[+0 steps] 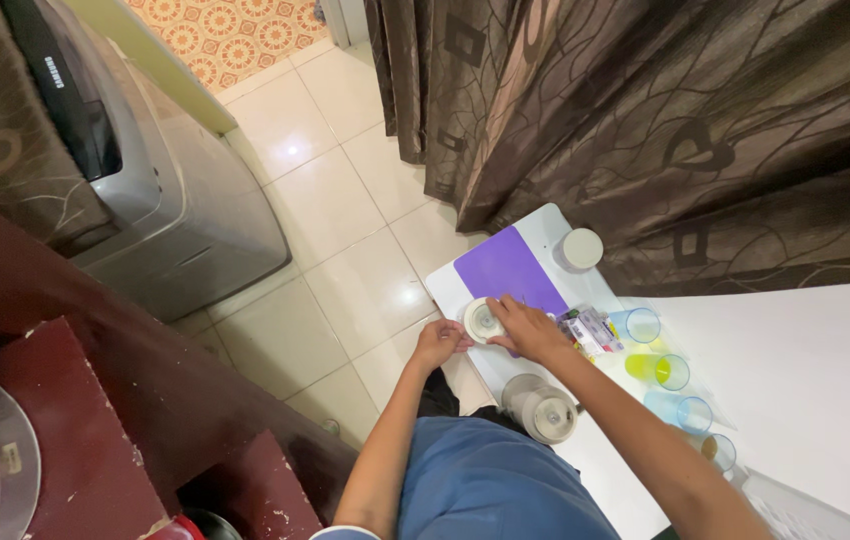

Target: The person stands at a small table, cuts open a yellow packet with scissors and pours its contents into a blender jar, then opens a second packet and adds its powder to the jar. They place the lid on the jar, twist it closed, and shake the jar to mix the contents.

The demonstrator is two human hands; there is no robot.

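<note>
At the near edge of the white tabletop (pixel 825 370), the left hand (pixel 438 345) and right hand (pixel 530 330) close their fingers around a small round white jar (pixel 483 321), one on each side, apparently to steady it. It sits just beside a purple rectangular mat (pixel 507 268), with a row of coloured plastic cups (pixel 660 370) near the right forearm, out of the way.

Glossy cream floor tiles (pixel 345 200) fill the middle of the room and catch a bright glint of light. Just beside them on one side stands a grey washing machine (pixel 145 190); on the other hangs a heavy brown patterned curtain (pixel 645 110). A dark red-brown wooden cabinet (pixel 95 400) borders the tiles nearest the camera. Beyond the tiles lies orange patterned flooring (pixel 225 30).
</note>
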